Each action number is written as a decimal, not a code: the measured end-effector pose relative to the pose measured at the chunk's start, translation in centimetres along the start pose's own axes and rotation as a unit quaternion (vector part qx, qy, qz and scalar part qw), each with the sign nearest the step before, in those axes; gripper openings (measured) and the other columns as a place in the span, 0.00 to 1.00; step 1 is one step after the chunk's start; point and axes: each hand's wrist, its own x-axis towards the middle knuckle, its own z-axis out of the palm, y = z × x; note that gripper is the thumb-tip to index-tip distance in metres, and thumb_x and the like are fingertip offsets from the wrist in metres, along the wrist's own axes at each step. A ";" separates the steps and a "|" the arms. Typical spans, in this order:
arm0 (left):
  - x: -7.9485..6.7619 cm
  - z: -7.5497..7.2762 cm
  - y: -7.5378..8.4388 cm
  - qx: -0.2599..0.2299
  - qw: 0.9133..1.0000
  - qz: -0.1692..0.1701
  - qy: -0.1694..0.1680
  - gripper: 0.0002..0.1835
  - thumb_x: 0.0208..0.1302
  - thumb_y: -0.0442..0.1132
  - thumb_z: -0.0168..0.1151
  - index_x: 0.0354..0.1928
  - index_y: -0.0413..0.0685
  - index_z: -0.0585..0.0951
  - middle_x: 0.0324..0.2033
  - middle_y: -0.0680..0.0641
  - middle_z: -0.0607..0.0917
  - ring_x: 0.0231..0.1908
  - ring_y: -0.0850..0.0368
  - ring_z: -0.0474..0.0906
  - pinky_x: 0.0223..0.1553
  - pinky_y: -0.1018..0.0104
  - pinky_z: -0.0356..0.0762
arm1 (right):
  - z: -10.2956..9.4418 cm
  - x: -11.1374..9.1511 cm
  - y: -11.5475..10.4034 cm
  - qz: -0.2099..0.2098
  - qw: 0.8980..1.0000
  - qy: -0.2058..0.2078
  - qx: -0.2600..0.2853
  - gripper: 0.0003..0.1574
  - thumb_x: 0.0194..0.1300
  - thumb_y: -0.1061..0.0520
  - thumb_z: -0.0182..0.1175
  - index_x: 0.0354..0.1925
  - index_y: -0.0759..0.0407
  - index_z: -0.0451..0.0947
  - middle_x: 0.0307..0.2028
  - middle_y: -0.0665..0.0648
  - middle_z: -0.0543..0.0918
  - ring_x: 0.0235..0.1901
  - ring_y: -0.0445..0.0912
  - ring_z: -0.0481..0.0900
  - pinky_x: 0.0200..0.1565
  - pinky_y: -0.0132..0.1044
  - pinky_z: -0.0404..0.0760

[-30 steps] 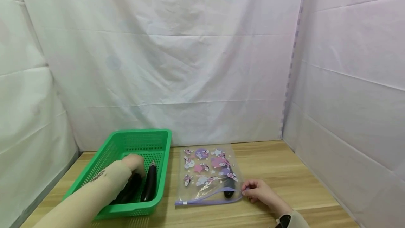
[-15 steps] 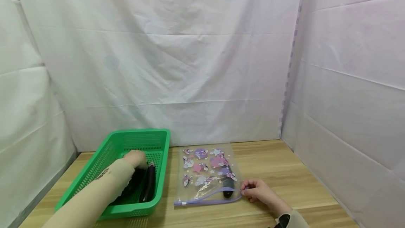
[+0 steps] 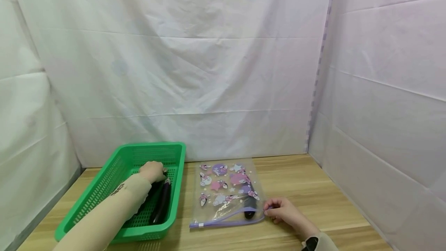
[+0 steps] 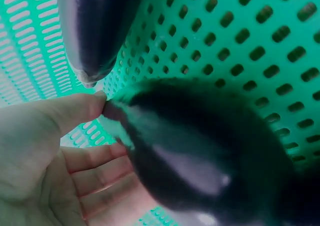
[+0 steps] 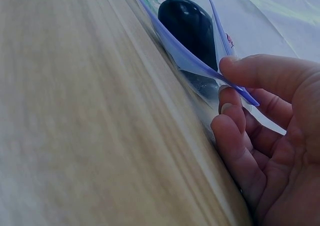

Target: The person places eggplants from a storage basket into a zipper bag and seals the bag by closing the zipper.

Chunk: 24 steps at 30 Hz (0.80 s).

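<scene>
Wooden tabletop [image 3: 334, 212] here, green basket [image 3: 146, 235] on it, and right beside that a printed zip bag [image 3: 223, 204] lying flat, bagged eggplant [image 5: 187, 30] near its open mouth. In the basket, the left hand [image 3: 152, 171] pinches the held eggplant [image 4: 200, 151] by its stem end; a loose eggplant [image 3: 161, 204] lies just beside it. Right hand [image 3: 283, 209] pinches the bag's corner.

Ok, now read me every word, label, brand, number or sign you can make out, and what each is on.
Readable text: none.
Zip bag: cartoon and star prints; any lettering among them is too small to read.
Left sleeve: a dark mark, too blurred to tell whether it is lettering.
Green basket and eggplants: no writing visible.
</scene>
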 end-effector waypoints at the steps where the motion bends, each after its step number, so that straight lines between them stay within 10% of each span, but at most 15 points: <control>1: 0.0 0.0 -0.1 0.001 1.000 0.001 0.001 0.12 0.55 0.43 0.59 0.36 0.41 0.78 0.26 0.44 0.76 0.21 0.54 0.70 0.19 0.62 0.66 | 0.0 0.0 0.0 0.000 1.000 0.000 0.000 0.13 0.49 0.60 0.62 0.33 0.68 0.75 0.25 0.51 0.74 0.19 0.39 0.69 0.21 0.33 0.73; 12: -1.4 0.8 -0.3 -0.011 0.999 0.045 -0.006 0.35 0.47 0.44 0.67 0.55 0.32 0.67 0.41 0.37 0.76 0.37 0.43 0.74 0.31 0.53 0.72 | 0.1 0.0 0.0 -0.001 1.000 -0.003 -0.004 0.12 0.50 0.60 0.62 0.32 0.67 0.75 0.25 0.52 0.73 0.20 0.40 0.69 0.21 0.34 0.73; 24: -2.4 0.8 0.2 -0.020 0.998 0.024 -0.060 0.48 0.37 0.29 0.70 0.64 0.47 0.58 0.35 0.40 0.76 0.19 0.54 0.68 0.15 0.63 0.63 | -0.1 -0.1 0.1 0.004 1.000 0.006 -0.007 0.13 0.49 0.59 0.62 0.33 0.67 0.75 0.24 0.52 0.73 0.20 0.40 0.69 0.21 0.35 0.73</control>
